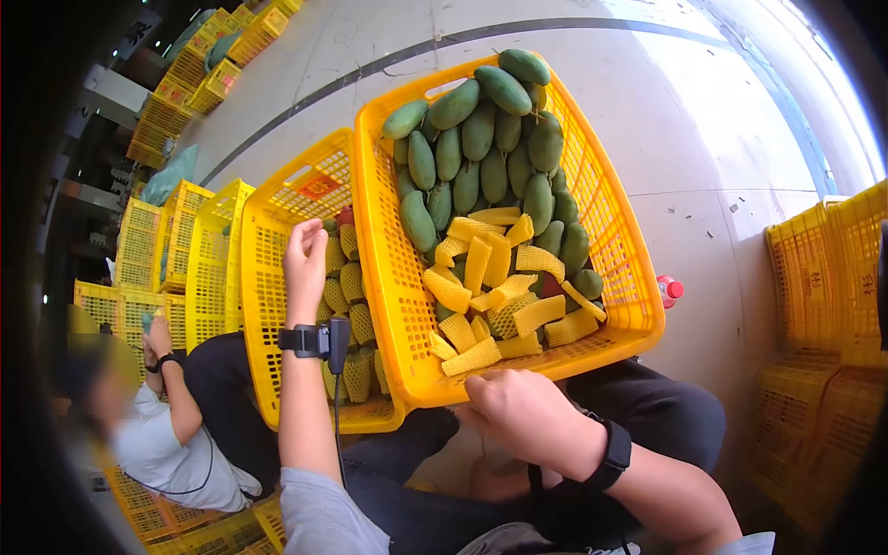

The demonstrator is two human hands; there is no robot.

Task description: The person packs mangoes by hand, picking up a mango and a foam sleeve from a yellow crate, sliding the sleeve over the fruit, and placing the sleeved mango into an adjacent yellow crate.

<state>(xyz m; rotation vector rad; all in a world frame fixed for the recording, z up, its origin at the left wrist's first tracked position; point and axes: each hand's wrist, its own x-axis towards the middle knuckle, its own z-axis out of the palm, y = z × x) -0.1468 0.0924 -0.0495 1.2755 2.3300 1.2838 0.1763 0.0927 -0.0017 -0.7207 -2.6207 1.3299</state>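
Observation:
Green mangoes (478, 129) fill the far part of a tilted yellow crate (601, 356) in front of me. Loose yellow foam net sleeves (499, 259) lie over its near part. My right hand (532, 416) is closed at the crate's near rim, its fingers curled against the edge. My left hand (305, 254) is raised over a second yellow crate (262, 277) on the left, fingers curled in; anything inside them is hidden. Sleeved mangoes (356, 328) lie in rows in that second crate, partly behind my left forearm.
A co-worker (176, 416) sits at the left, hands near more yellow crates (208, 240). Stacked crates (819, 287) stand at the right, and others (217, 83) at the far left. A bottle with a pinkish-red cap (670, 291) is beside the mango crate on the floor.

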